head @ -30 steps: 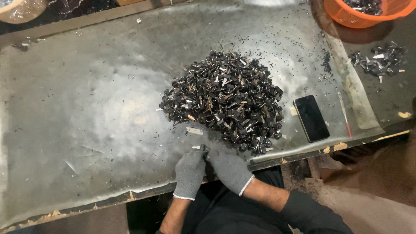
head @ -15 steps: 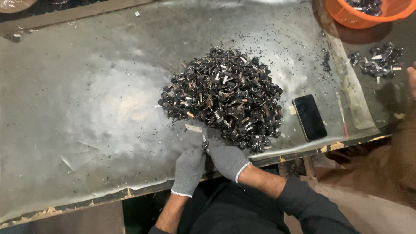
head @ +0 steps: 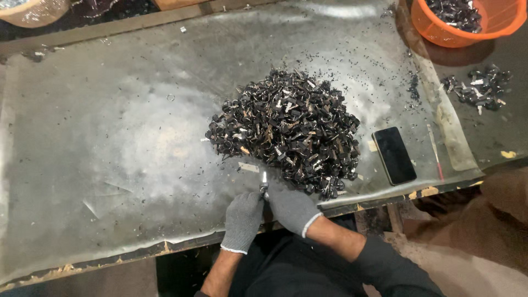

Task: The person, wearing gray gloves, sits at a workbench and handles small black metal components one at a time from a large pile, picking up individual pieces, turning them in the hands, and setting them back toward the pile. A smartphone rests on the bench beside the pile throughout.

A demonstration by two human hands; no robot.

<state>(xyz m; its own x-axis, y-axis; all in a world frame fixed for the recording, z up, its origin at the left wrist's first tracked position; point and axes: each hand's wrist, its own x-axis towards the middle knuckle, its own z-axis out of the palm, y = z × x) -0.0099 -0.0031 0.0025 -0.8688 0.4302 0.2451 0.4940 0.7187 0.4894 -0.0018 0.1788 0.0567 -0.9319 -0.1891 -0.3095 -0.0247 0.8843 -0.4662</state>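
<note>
Between both hands' fingers, a small metal piece points away.

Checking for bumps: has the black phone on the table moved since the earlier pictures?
No. The phone lies as before, just right of the pile of black parts, near the table edge.

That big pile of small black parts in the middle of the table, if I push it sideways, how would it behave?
The pile would probably spread and shed pieces rather than slide whole: it is loose, and bits already lie scattered over the metal sheet. The tangled parts might drag neighbours along.
</note>
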